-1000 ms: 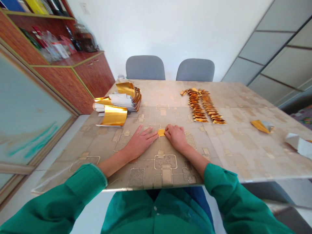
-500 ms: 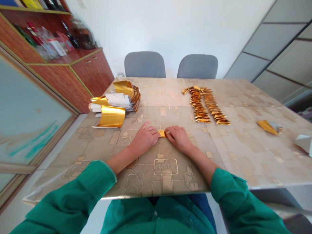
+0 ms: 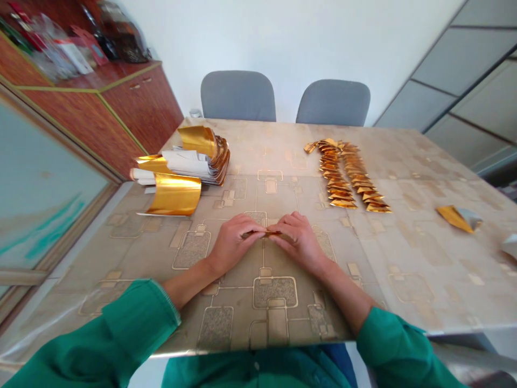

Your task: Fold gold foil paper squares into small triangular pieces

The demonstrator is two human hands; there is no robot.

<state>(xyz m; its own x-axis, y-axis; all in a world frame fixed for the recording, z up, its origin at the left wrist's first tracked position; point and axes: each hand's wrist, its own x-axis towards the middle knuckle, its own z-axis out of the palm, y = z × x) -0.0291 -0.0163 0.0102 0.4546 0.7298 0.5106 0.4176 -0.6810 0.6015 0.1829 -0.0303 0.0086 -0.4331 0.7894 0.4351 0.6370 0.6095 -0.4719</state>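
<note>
Between my two hands, just above the patterned tablecloth (image 3: 230, 291), is a small piece of folded gold paper (image 3: 271, 232), seen as a thin strip. My left hand (image 3: 236, 240) pinches its left end with thumb and fingers. Its right end is pinched by my right hand (image 3: 301, 240). Most of the paper hides behind my fingers. Left of my hands lies a stack of gold-and-white paper sheets (image 3: 189, 167), with a curled gold sheet (image 3: 176, 195) in front. Two rows of folded gold paper pieces (image 3: 337, 178) lie to the far right.
A gold-and-white paper piece (image 3: 458, 218) lies on the right side of the table, with a white paper (image 3: 511, 247) near the frame's edge. Two grey chairs (image 3: 238, 97) stand behind the table. A wooden cabinet (image 3: 141, 108) is at the back left.
The gold paper went from lying flat on the table to a thin edge-on strip pinched between both hands. My thumbs now show in front. The view has shifted slightly.
</note>
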